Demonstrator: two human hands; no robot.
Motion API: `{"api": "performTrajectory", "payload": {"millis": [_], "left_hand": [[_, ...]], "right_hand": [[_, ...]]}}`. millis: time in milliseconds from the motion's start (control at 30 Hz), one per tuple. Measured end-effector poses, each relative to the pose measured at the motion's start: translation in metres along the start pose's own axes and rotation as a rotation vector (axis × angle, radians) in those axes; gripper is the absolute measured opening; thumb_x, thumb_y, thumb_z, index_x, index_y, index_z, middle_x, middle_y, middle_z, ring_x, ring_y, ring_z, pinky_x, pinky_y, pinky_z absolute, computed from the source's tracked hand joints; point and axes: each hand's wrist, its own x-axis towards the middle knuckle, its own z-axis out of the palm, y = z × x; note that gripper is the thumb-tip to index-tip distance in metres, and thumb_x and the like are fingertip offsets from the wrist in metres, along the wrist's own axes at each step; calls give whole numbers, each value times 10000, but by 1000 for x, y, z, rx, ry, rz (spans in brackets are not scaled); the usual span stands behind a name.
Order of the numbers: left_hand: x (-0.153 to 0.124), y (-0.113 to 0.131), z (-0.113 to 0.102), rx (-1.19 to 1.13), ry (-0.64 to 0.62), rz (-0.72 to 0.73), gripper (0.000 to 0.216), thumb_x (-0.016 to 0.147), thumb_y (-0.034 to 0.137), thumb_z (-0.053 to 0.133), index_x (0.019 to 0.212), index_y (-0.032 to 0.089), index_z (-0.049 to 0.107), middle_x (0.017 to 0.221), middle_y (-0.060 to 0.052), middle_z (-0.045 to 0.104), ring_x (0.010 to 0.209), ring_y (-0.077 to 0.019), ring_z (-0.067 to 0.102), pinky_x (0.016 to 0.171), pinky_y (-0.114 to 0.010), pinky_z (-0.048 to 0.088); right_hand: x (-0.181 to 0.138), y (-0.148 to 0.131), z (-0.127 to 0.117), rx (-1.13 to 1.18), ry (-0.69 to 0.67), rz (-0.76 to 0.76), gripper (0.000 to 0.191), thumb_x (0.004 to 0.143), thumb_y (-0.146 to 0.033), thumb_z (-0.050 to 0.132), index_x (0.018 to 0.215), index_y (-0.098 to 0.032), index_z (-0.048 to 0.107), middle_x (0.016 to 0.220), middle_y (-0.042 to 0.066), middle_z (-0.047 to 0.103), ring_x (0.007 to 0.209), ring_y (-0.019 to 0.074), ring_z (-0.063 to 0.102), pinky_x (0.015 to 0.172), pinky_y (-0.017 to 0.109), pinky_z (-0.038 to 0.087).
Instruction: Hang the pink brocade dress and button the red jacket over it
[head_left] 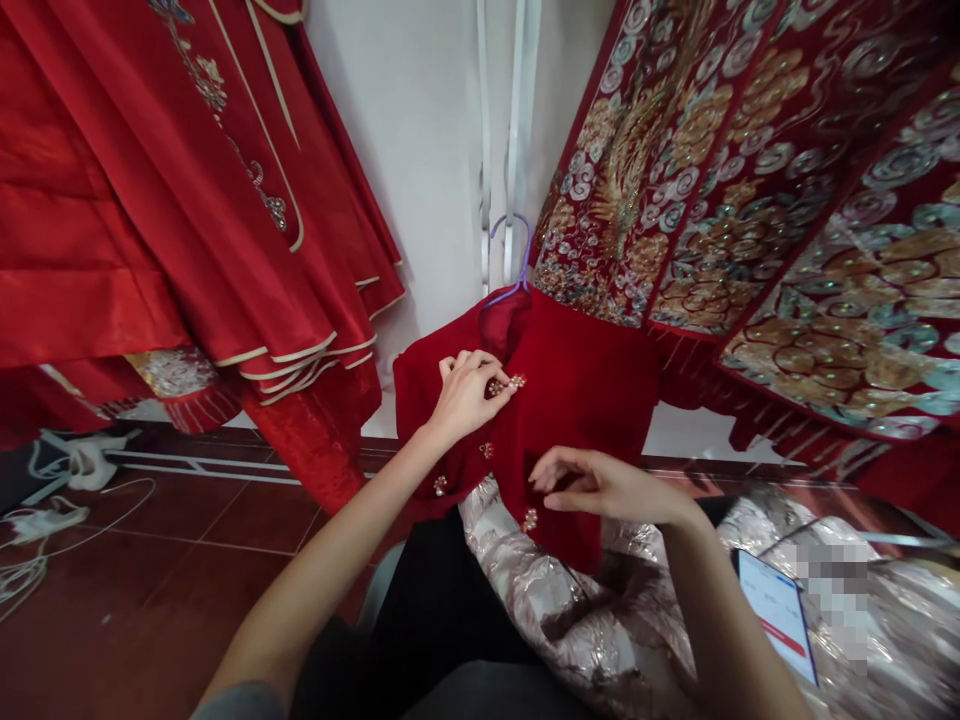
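A red velvet jacket (577, 380) hangs on a purple hanger (523, 262) in front of me. My left hand (469, 392) is closed in a pinch at its upper front edge, on a jewelled button (516, 383) with pearl-like and gold pieces. Lower on the front are a second jewelled button (487, 450), one near the hem on the left, and another at the bottom of the right panel. My right hand (600, 485) hovers close to the lower right panel, fingers loosely curled and apart, with nothing visible in it. Whether its fingertips touch the velvet, I cannot tell.
Red garments with pale piping (225, 200) hang at the left. Heavily embroidered red panels (735, 170) hang at the right. Shiny pale brocade (555, 610) lies over my lap, with a phone (776, 610) on it. White cables (30, 570) lie on the tiled floor.
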Motion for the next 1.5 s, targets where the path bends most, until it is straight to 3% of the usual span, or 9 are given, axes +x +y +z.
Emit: {"api": "performTrajectory", "payload": {"millis": [267,367,533,667,833,1000,1333,1433,1500], "left_hand": [[2,-3,6,-95,-69,102,119,850,226,472,869,224,590,761,0,627,824,-180,594,1118,-509,104],[4,-3,11,-181,-69,122,128,808,200,499,855,222,616,743,-9,615,840,-196,602,1134,-493,105],[2,-15,5,-41,-135,182,188,825,219,460,864,201,643,831,-59,651,872,-225,623,1130,-468,139],[-4,-41,-15,171,-147,115,280,874,292,407,840,177,660,707,-99,646,853,-266,616,1108,-515,171],[-16,-68,-29,212,-62,94,272,838,260,450,717,192,684,543,-104,573,945,-324,554,1097,-565,181],[-13,-73,-31,199,96,28,313,827,276,439,674,193,699,515,-118,530,1022,-359,496,1088,-614,137],[7,-81,-33,490,92,-87,536,895,544,351,914,112,667,880,-183,666,1078,-346,495,1094,-615,38],[10,-87,-40,466,49,-175,545,883,596,349,915,135,639,962,-178,666,1051,-328,534,1076,-622,64],[15,-92,-49,366,-20,-317,580,877,639,296,896,160,622,959,-160,675,1008,-317,573,1051,-582,190]], "right_hand": [[52,-9,4,-197,744,-306,368,882,-421,541,1193,-225,519,1295,88,547,1254,202,476,1102,393,337],[92,-22,6,-201,762,-364,490,922,-466,446,1326,-192,417,1396,119,462,1310,201,424,1111,362,320],[123,-27,12,-293,855,-51,800,873,-591,436,1440,-59,247,1494,265,252,1424,372,135,1114,581,170],[94,-4,4,-527,1027,72,878,855,-570,465,1418,56,216,1425,361,290,1379,442,215,1077,599,216],[52,21,-26,-727,1021,127,710,884,-474,433,1393,3,299,1374,303,411,1305,385,396,1036,505,354],[40,28,-57,-742,1093,285,643,896,-455,427,1352,-7,355,1266,301,524,1188,379,526,981,474,408],[43,20,-105,-850,1186,310,673,858,-468,515,1336,-15,377,1293,333,458,1201,403,485,950,487,396],[42,5,-129,-875,1111,346,687,794,-533,596,1253,-34,484,1233,285,536,1155,380,527,940,441,414],[41,-4,-146,-822,904,406,680,710,-597,656,1137,-72,589,1139,219,623,1090,367,575,925,417,436]]}}
